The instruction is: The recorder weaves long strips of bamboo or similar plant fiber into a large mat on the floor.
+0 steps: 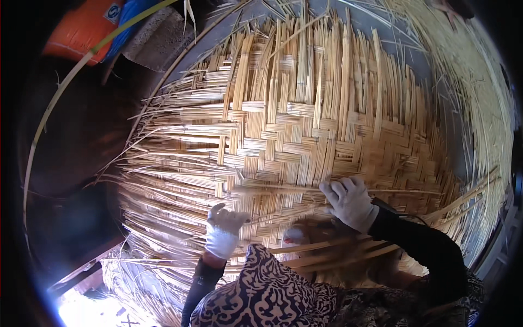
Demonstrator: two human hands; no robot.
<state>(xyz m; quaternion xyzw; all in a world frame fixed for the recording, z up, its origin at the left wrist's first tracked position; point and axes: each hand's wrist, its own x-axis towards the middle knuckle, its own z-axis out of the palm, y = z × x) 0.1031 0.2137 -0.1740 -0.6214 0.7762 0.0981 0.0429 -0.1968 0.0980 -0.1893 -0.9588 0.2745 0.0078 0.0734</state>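
A large mat of split reed strips (283, 136) lies spread in front of me, woven in the middle, with loose ends fanning out at the left and far sides. My left hand (223, 226), in a white glove, is at the mat's near left part, fingers curled at the end of a thin reed strip (289, 213) blurred by motion. Farther right, my right hand (351, 204), also gloved, has its fingers bent down round reed strips that run across the weave; its fingertips are partly hidden. More long strips (332, 245) pass under my right forearm.
My patterned clothing (272, 289) covers the near edge. A heap of loose reed straw (468, 82) lies along the right. At the far left are an orange sack (81, 32) and a rough grey block (158, 41). A long bowed strip (60, 90) arcs up the left side.
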